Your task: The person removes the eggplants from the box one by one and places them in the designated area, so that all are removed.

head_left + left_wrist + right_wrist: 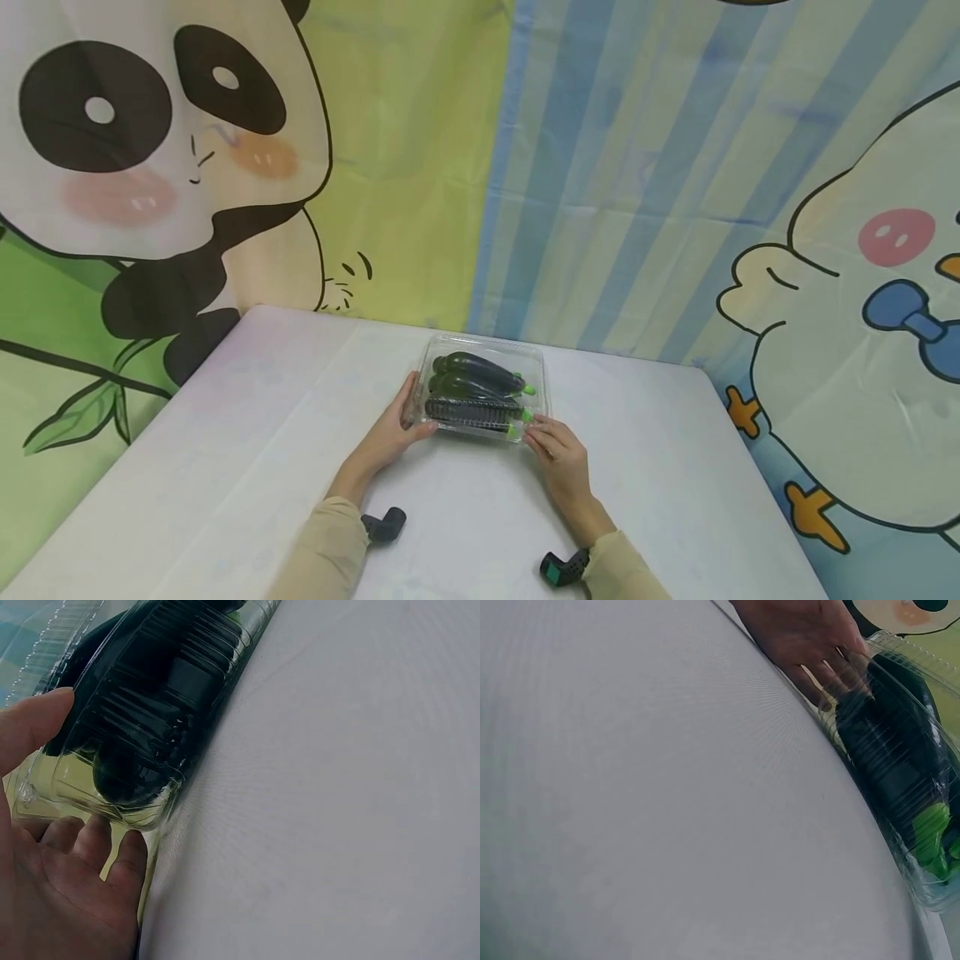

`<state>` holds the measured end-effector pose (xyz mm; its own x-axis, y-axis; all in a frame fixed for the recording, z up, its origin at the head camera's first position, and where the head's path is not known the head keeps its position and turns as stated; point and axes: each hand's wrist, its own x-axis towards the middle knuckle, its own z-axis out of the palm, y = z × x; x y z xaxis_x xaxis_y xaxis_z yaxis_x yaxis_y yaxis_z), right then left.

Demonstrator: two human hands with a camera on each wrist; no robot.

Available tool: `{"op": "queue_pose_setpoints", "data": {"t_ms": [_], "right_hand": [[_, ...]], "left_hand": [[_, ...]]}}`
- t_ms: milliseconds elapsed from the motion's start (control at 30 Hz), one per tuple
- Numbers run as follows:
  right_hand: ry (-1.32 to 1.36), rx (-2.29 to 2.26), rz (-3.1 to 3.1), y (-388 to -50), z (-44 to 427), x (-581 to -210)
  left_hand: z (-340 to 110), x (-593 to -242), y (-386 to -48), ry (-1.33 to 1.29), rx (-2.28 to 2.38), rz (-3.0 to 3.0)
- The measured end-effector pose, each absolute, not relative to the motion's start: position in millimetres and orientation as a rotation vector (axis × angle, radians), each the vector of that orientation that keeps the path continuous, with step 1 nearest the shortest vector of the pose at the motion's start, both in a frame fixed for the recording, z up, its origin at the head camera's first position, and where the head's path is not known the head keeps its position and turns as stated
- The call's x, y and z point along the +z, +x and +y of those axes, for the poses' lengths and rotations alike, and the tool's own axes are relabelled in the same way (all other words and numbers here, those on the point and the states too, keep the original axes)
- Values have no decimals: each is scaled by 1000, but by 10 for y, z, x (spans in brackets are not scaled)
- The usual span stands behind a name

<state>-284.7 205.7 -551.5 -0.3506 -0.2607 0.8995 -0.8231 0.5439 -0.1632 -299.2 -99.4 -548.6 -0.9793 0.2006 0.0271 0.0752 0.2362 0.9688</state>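
- You have both hands on the clear plastic container [538,375], which is at the far edge of the desk [262,467], about midway between its two far corners.
- Your left hand [390,433] grips the container's left end, thumb and fingers set well apart: the thumb lies along the near left corner, the fingers bent against the end wall.
- Your right hand [564,465] pinches the near right corner, fingers bent; the right wrist view does not show this contact.
- The container therefore lies between your two hands, its body mostly beyond your fingertips, toward the far edge.
- Inside are dark eggplants [480,371], lying lengthwise, green caps toward your right hand, rounded ends toward your left.
- Whether the container's base touches the desk you cannot tell.
- Beyond the far edge hangs a printed curtain [405,167].
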Motion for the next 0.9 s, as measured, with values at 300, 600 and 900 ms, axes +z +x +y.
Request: {"op": "queue_pose_setpoints", "data": {"t_ms": [300, 600, 900], "right_hand": [[1024, 552, -1949, -2783, 2016, -5405], [968, 394, -2098, -2673, 1837, -5301], [922, 435, -2111, -2685, 1566, -5326]], "left_hand": [[-992, -5469, -2991, 265, 1854, 2370], [-1014, -5442, -2966, 301, 1880, 2384], [-962, -5436, -2969, 274, 1889, 2382]]}}
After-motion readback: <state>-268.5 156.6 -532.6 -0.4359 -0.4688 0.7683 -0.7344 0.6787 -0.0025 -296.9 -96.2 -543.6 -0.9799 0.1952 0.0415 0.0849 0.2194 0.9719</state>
